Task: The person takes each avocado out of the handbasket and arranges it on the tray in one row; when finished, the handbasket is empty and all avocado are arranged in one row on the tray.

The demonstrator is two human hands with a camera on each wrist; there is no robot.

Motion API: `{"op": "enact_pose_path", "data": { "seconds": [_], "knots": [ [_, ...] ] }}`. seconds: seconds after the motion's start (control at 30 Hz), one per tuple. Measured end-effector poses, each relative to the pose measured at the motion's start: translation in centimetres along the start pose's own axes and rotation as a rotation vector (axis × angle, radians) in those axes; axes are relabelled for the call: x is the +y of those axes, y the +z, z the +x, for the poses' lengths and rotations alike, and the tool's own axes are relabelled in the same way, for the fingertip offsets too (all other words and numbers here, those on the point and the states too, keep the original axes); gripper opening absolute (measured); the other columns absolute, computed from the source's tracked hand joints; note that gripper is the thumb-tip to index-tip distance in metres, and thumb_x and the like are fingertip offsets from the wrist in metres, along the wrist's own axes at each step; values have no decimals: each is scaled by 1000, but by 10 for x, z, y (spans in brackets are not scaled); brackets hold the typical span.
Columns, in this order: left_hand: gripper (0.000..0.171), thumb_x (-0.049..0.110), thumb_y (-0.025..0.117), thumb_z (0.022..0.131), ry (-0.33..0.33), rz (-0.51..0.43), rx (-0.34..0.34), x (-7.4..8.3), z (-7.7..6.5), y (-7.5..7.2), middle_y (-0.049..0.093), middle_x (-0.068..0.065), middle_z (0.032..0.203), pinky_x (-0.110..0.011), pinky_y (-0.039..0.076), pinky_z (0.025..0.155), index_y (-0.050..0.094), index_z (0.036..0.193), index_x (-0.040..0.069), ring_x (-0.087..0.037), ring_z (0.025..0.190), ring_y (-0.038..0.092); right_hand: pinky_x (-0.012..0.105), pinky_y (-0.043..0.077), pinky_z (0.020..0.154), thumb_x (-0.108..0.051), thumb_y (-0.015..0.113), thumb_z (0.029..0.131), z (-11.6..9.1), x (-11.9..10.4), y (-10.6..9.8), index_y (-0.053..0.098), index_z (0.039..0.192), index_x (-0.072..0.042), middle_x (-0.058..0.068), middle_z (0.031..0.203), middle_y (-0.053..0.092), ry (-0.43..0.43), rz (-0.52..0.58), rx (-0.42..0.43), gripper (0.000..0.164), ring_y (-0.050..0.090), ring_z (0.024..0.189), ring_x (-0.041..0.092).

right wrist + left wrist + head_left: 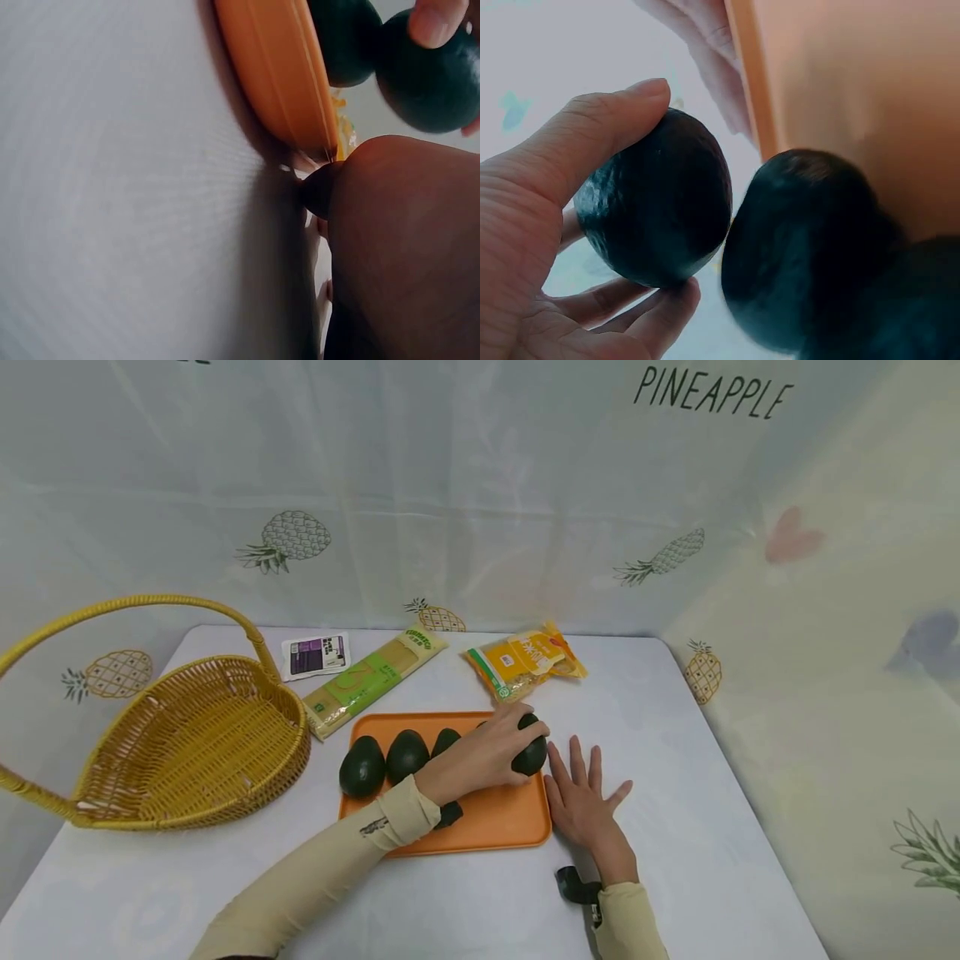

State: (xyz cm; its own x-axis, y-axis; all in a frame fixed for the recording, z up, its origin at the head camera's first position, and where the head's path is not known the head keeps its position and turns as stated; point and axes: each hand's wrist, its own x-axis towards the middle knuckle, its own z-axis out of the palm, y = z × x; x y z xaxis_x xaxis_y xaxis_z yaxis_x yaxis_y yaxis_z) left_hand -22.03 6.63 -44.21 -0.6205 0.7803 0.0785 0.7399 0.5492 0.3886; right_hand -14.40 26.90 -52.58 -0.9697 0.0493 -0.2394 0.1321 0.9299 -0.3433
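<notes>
My left hand (pixel 491 752) reaches across the orange tray (pixel 498 822) and grips a dark green avocado (pixel 531 757) over the tray's right edge. In the left wrist view, thumb and fingers curl round this avocado (pixel 664 202), and a second avocado (pixel 787 240) sits right beside it. More avocados (pixel 362 767) are lined up along the tray's back, partly hidden by my left arm. With fingers spread, my right hand (pixel 583 806) rests on the table against the tray's right side. The right wrist view shows that hand (pixel 409 240) close to the tray wall (pixel 281 75).
A yellow wicker basket (pixel 288 752) with a tall handle stands at the left. Behind the tray lie a white and purple packet (pixel 317 656), a long green noodle pack (pixel 375 681) and an orange-yellow food bag (pixel 522 662). A pineapple-print cloth (pixel 480 485) hangs behind the table.
</notes>
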Motion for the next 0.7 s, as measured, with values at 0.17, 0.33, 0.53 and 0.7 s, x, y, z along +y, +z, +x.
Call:
{"op": "enact_pose_path", "data": {
  "seconds": [0.17, 0.33, 0.53, 0.7],
  "knots": [
    [65, 33, 85, 94, 29, 79, 6, -1, 5, 13, 48, -15, 157, -37, 60, 107, 56, 150, 18, -30, 142, 51, 91, -24, 107, -45, 34, 115, 0, 0, 0, 12, 173, -27, 12, 182, -9, 5, 1, 1, 65, -21, 165, 49],
    [65, 36, 84, 95, 27, 154, -8, 0, 9, 22, 49, -16, 159, -37, 58, 111, 55, 151, 19, -30, 144, 51, 91, -24, 108, -44, 34, 116, 1, 2, 1, 12, 173, -25, 11, 182, -9, -1, 1, 0, 64, -21, 165, 48],
    [64, 41, 83, 95, 22, 269, 5, 1, 13, 28, 52, -15, 159, -39, 52, 120, 57, 150, 20, -30, 145, 52, 91, -25, 107, -44, 34, 116, 1, 3, 2, 12, 173, -25, 11, 182, -10, 0, -3, -3, 65, -22, 165, 48],
    [60, 44, 82, 95, 32, 353, 25, 1, 12, 33, 55, -14, 155, -37, 52, 119, 60, 146, 21, -29, 141, 54, 91, -24, 107, -45, 33, 116, 1, 2, 2, 11, 173, -28, 11, 182, -9, -1, 7, 1, 63, -22, 165, 48]
  ]
}}
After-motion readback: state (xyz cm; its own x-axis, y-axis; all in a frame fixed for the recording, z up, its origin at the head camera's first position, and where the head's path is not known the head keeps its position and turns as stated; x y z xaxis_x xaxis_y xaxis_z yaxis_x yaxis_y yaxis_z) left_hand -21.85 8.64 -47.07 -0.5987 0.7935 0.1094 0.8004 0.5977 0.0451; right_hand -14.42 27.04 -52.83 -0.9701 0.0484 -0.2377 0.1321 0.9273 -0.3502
